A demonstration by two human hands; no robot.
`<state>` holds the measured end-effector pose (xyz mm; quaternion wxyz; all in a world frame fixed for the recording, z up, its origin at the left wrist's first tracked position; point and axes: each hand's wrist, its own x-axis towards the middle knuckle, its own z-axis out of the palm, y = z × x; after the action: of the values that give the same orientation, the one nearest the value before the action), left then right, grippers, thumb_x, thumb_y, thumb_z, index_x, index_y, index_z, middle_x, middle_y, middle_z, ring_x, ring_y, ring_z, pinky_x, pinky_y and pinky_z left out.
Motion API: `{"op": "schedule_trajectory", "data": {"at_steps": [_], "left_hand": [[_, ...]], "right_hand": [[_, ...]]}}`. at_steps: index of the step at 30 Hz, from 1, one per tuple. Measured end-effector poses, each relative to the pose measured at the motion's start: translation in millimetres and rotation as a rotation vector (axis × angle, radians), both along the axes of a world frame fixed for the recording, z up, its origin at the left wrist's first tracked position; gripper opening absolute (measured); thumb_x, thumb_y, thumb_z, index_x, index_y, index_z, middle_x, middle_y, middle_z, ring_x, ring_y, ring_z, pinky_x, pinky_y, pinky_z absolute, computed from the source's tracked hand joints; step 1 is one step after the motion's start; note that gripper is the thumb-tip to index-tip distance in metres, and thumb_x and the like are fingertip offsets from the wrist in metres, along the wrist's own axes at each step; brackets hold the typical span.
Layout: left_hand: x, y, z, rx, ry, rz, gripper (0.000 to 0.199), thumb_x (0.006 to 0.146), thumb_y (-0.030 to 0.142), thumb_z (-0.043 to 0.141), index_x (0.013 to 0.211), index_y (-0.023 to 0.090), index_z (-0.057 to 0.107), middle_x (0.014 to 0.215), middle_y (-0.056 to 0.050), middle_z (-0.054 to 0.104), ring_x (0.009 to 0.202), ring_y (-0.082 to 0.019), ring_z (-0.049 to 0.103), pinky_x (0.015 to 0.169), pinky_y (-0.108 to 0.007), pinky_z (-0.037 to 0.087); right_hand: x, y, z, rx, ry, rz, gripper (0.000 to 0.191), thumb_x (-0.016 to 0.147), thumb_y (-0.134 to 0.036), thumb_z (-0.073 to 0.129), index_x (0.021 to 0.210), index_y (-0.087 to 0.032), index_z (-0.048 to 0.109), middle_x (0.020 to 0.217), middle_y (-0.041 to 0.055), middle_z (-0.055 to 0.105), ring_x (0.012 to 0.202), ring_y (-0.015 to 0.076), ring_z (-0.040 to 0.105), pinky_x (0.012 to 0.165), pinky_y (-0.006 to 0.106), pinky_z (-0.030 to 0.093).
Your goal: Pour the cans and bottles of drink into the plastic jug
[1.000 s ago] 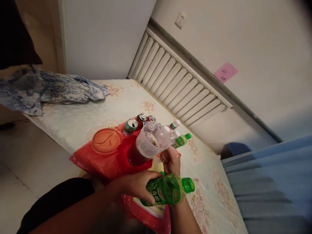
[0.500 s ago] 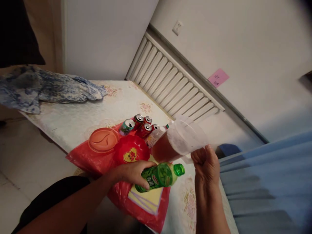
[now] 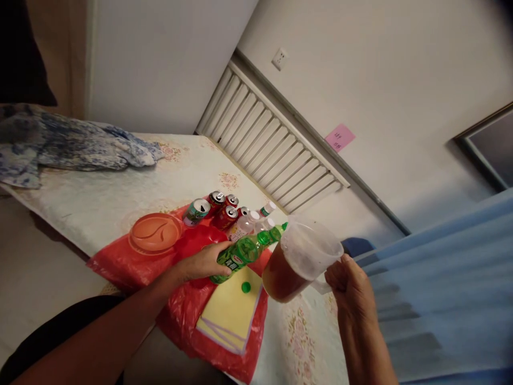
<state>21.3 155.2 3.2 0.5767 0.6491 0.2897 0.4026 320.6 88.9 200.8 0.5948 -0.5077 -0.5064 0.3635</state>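
Note:
My left hand [image 3: 208, 261] is wrapped round a green plastic bottle [image 3: 236, 259], which leans with its open neck pointing up and to the right. By its handle, my right hand [image 3: 350, 280] grips a clear pitcher [image 3: 302, 256] partly filled with brown liquid. The pitcher is tilted, its body to the right of the bottle and apart from it. A green cap [image 3: 246, 287] lies on a yellow cloth [image 3: 230, 310], below the two. Under the cloth is a red plastic sheet [image 3: 176, 307].
Several opened cans [image 3: 196, 212] and bottles [image 3: 242, 226] stand behind a red dish [image 3: 196, 239] and an orange lidded container [image 3: 155, 233]. A patterned cloth [image 3: 92, 144] lies at the table's left. A radiator [image 3: 268, 139] and blue curtain [image 3: 449, 289] are beyond.
The pitcher has moved down and right, away from the bottle. My left hand has shifted the bottle up and left. The green cap and another green bottle now show. The view has shifted.

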Motion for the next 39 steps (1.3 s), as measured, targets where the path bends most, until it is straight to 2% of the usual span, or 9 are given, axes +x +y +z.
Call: {"op": "schedule_trajectory", "data": {"at_steps": [4,12,21,28,35,39], "left_hand": [[-2.2,2.4,0.5,-0.034,-0.016,0.035,0.061,0.064,0.022,0.069,0.124,0.017,0.056,0.111,-0.006,0.070,0.100,-0.027,0.066,0.083,-0.034,0.053],[-10.8,9.2,-12.2,0.025,-0.017,0.147,0.063,0.063,0.023,0.069,0.124,0.018,0.055,0.115,-0.007,0.068,0.106,-0.028,0.063,0.088,-0.035,0.050],[-8.8,9.2,-13.3,-0.008,-0.034,0.109,0.059,0.063,0.020,0.060,0.121,0.018,0.051,0.108,-0.005,0.066,0.097,-0.025,0.063,0.079,-0.032,0.050],[-6.6,11.8,-17.8,-0.011,-0.053,0.099,0.061,0.061,0.018,0.058,0.122,0.019,0.051,0.107,-0.005,0.066,0.094,-0.024,0.063,0.074,-0.031,0.050],[-7.2,11.8,-16.1,-0.008,-0.057,0.104,0.062,0.061,0.019,0.059,0.123,0.018,0.051,0.114,-0.006,0.066,0.100,-0.025,0.063,0.082,-0.033,0.050],[-8.5,9.6,-11.8,-0.010,-0.046,0.113,0.061,0.061,0.017,0.059,0.122,0.019,0.052,0.112,-0.006,0.067,0.099,-0.026,0.063,0.081,-0.034,0.050]], "right_hand": [[4.1,-2.7,-1.1,-0.041,-0.055,0.028,0.056,0.076,-0.050,0.074,0.051,-0.023,0.031,0.045,-0.0110,0.020,0.040,0.0048,0.013,0.037,0.023,0.012],[3.2,-0.7,-5.8,-0.107,-0.137,0.086,0.054,0.079,-0.052,0.072,0.056,-0.024,0.032,0.048,-0.0119,0.018,0.042,0.0052,0.012,0.038,0.022,0.012],[-7.6,6.8,-1.6,-0.171,-0.196,0.124,0.056,0.075,-0.057,0.074,0.056,-0.024,0.032,0.048,-0.0125,0.019,0.042,0.0041,0.010,0.039,0.021,0.010],[-5.2,13.0,2.0,-0.192,-0.270,0.151,0.055,0.078,-0.057,0.073,0.057,-0.024,0.035,0.046,-0.0118,0.023,0.042,0.0046,0.012,0.040,0.022,0.011],[-9.8,17.0,5.7,-0.216,-0.303,0.165,0.057,0.074,-0.060,0.075,0.056,-0.023,0.036,0.044,-0.0119,0.023,0.042,0.0046,0.012,0.040,0.022,0.011],[-11.1,17.8,8.5,-0.223,-0.330,0.183,0.056,0.076,-0.059,0.073,0.055,-0.023,0.036,0.044,-0.0110,0.024,0.042,0.0051,0.012,0.040,0.023,0.010]]}}
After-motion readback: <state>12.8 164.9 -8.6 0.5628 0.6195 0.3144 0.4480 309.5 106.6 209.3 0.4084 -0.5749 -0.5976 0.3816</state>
